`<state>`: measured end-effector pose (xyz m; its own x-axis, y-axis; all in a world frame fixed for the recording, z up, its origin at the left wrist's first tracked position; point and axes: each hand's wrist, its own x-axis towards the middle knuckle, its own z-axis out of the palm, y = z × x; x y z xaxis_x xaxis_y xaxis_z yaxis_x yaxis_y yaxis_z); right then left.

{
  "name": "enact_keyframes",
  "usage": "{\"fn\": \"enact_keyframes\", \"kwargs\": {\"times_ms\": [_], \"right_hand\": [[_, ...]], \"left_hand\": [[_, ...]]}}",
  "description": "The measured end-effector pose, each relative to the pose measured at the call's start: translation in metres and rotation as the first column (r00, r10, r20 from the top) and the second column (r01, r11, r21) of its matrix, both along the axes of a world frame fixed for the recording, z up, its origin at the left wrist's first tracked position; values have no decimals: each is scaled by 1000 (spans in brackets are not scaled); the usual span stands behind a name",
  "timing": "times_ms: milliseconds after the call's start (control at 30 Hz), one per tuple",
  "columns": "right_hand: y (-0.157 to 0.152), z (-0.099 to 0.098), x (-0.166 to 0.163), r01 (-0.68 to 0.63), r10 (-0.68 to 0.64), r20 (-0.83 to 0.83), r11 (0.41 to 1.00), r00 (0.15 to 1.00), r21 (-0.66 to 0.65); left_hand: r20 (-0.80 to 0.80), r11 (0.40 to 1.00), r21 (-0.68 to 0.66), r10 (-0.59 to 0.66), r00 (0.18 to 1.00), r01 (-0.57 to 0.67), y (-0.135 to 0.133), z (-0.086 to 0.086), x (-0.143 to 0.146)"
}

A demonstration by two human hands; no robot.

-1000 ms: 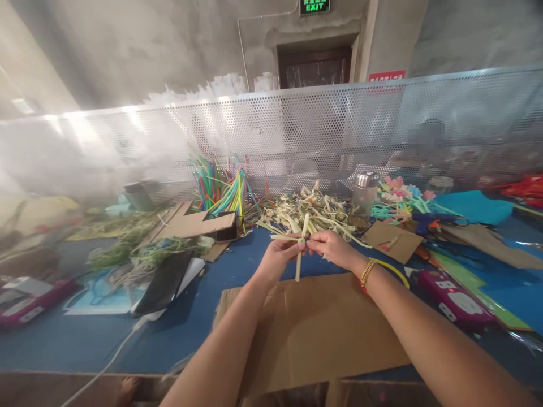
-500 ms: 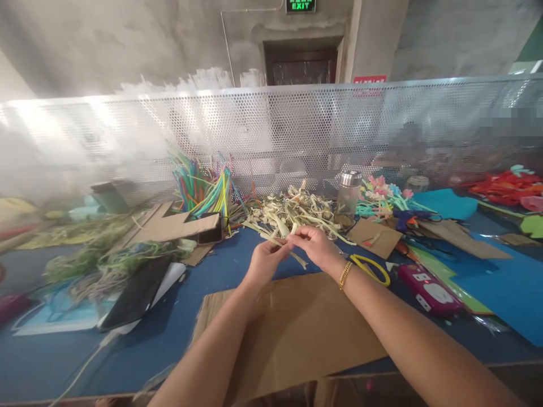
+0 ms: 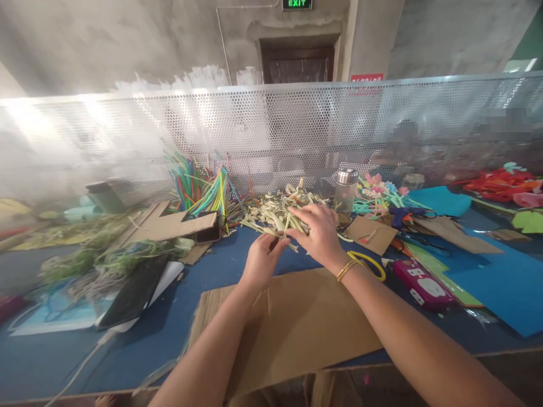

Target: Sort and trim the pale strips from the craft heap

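A heap of pale yellow-green strips (image 3: pixel 275 209) lies on the blue table (image 3: pixel 63 350) just beyond my hands. My right hand (image 3: pixel 316 232), with a gold bracelet at the wrist, reaches into the near side of the heap, its fingers curled round several strips. My left hand (image 3: pixel 261 260) sits just left of it with fingers bent, pinching the end of a pale strip. A brown cardboard sheet (image 3: pixel 292 322) lies under my forearms.
Coloured straws (image 3: pixel 203 186) stand behind an L-shaped cardboard piece (image 3: pixel 169 223). A steel-lidded jar (image 3: pixel 345 189), yellow-handled scissors (image 3: pixel 369 263), a pink device (image 3: pixel 419 285), a dark tablet (image 3: pixel 136 291) and green strands (image 3: pixel 97 257) lie about. A perforated metal screen (image 3: pixel 271 135) closes the table's far side.
My hands have lowered from holding a strip up over the cardboard. The right hand has moved forward into the heap of strips; the left stays close beside it.
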<state>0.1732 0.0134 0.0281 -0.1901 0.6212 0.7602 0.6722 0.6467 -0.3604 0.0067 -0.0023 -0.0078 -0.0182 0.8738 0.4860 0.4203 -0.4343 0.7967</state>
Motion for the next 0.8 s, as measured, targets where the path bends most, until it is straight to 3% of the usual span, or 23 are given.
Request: {"fn": "enact_keyframes", "kwargs": {"times_ms": [133, 400, 500, 600, 667, 733, 800], "right_hand": [[-23, 6, -16, -80, 66, 252, 996, 966, 43], [-43, -5, -26, -85, 51, 252, 989, 966, 124], [-45, -5, -24, -95, 55, 266, 985, 962, 141], [-44, -4, -26, -115, 74, 257, 982, 963, 147], [-44, -4, -29, -117, 86, 201, 982, 976, 146], [-43, -8, -33, -76, 65, 97, 990, 993, 121], [-40, -17, -38, -11, 10, 14, 998, 1000, 62]], "left_hand": [[-128, 988, 150, -3, 992, 23, -7, 3, 3], [-250, 970, 232, 133, 959, -74, -22, 10, 8], [-232, 968, 241, 129, 964, -72, -22, 9, 10], [-55, 986, 149, 87, 995, -78, -16, 5, 8], [208, 996, 41, 71, 976, -81, -9, 2, 6], [510, 998, -52, 59, 858, -37, -1, 1, 2], [695, 995, -91, 28, 718, 49, 5, 1, -1]]}}
